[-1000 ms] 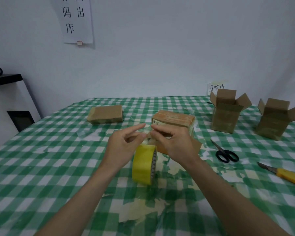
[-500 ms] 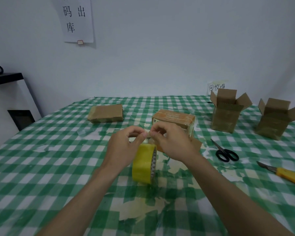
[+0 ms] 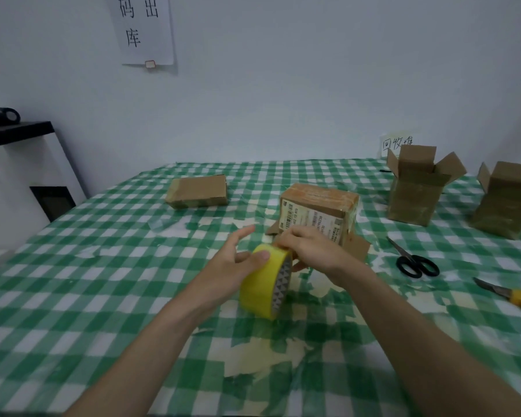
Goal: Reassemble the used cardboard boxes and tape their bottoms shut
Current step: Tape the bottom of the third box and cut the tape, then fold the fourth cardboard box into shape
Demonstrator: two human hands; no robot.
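Green-and-white checked tablecloth (image 3: 103, 281), worn through to pale patches at centre and near edge. Black-handled scissors (image 3: 415, 263) lying flat at right, blades pointing away. Yellow-handled utility knife (image 3: 512, 294) nearer right edge, blade out, apart from scissors. White paper sign (image 3: 143, 30) with black characters on wall, upper left, small red-edged tag at bottom edge. Small handwritten label (image 3: 396, 143) against wall, far right. White cabinet (image 3: 18, 188) with black top at left, dark opening low on side; black cylindrical object (image 3: 0, 115) on top, unclear what.
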